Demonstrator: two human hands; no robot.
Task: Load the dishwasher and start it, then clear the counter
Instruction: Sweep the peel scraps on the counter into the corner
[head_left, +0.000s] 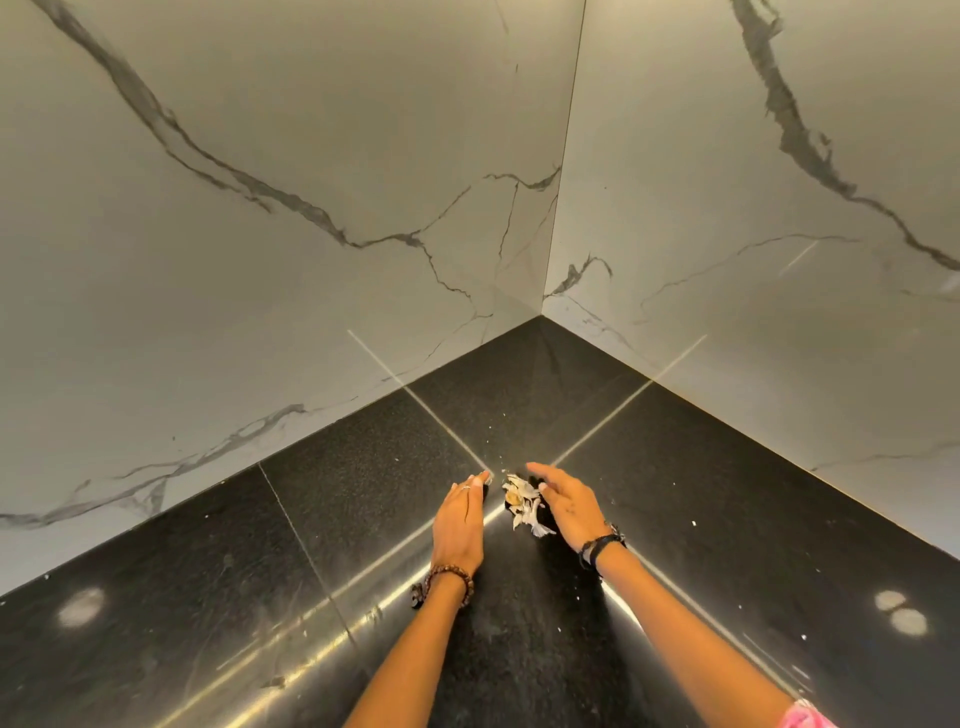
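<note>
A small heap of pale peels and scraps (521, 503) lies on the black polished counter (311, 571), in front of the corner where two marble walls meet. My left hand (460, 519) rests edge-down just left of the heap, fingers straight and together, holding nothing. My right hand (563, 506) stands edge-down on the heap's right side, fingers extended, touching or almost touching the scraps. The heap sits between the two hands. A beaded bracelet is on my left wrist and dark bands are on my right.
White marble walls (260, 234) with grey veins close off the back and right of the counter. Tiny pale crumbs (693, 524) dot the dark surface. Bright light streaks and round reflections show on the counter.
</note>
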